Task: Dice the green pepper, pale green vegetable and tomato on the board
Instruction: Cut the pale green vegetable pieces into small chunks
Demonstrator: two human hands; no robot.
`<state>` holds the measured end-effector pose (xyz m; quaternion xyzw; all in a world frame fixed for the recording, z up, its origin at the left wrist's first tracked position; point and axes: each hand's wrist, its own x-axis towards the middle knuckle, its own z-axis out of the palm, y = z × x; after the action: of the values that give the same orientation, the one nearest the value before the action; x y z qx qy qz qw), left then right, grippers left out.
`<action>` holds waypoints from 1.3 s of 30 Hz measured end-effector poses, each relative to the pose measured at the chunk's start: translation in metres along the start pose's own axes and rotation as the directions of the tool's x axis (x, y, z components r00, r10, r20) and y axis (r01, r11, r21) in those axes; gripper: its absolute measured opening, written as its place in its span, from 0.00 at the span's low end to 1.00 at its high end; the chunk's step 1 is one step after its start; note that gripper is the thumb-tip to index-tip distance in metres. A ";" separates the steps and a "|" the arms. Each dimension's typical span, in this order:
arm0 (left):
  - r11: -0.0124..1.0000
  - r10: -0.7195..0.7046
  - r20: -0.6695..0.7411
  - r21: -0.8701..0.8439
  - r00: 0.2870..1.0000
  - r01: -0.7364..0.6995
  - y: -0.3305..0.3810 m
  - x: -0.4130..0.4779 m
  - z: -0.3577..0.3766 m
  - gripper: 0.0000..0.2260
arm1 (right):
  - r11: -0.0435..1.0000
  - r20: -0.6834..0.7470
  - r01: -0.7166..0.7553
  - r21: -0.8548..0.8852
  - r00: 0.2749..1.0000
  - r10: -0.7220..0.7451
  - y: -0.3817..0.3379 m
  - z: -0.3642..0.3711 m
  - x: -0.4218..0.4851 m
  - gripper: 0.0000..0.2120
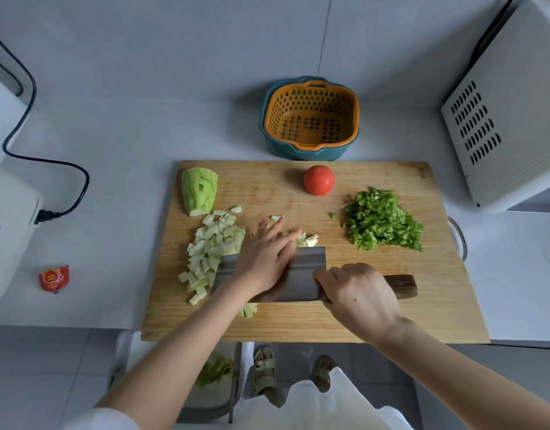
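Mid rectangular wooden board [391, 305], I see the right hand [360, 296] clasping the wood-handled steel cleaver [301, 274], left hand [264, 259] flat on its blade by pale green cubes [208, 252]; I'd dice the far-left peeled half [199, 190] next.

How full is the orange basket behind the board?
Empty: the orange basket shows its bare perforated floor and walls, nothing inside.

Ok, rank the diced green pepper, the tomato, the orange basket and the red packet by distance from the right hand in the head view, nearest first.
1. Diced green pepper, just beyond the right hand, on the right of the board.
2. Tomato, near the board's far edge.
3. Orange basket, behind the board.
4. Red packet, far left, off the board.
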<state>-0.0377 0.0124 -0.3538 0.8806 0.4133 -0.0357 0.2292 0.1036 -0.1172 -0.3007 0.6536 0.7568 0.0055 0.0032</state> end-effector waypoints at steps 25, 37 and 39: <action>0.785 -0.579 -0.557 -0.578 0.595 0.223 -0.109 -0.015 -0.033 0.10 | 0.585 0.286 -0.665 0.465 0.738 0.611 -0.037 0.027 0.005 0.09; 0.755 -0.622 -0.519 -0.595 0.586 0.275 -0.136 -0.017 -0.042 0.11 | 0.506 0.335 -0.553 0.662 0.822 0.460 -0.115 0.016 0.041 0.07; 0.819 -0.550 -0.579 -0.513 0.601 0.256 -0.137 -0.014 -0.046 0.09 | 0.486 0.320 -0.564 0.668 0.807 0.496 -0.108 0.010 0.039 0.08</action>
<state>-0.1542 0.0984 -0.3600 0.6437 0.6589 0.3319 0.2035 -0.0088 -0.0948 -0.3117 0.7972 0.4525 -0.3265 -0.2305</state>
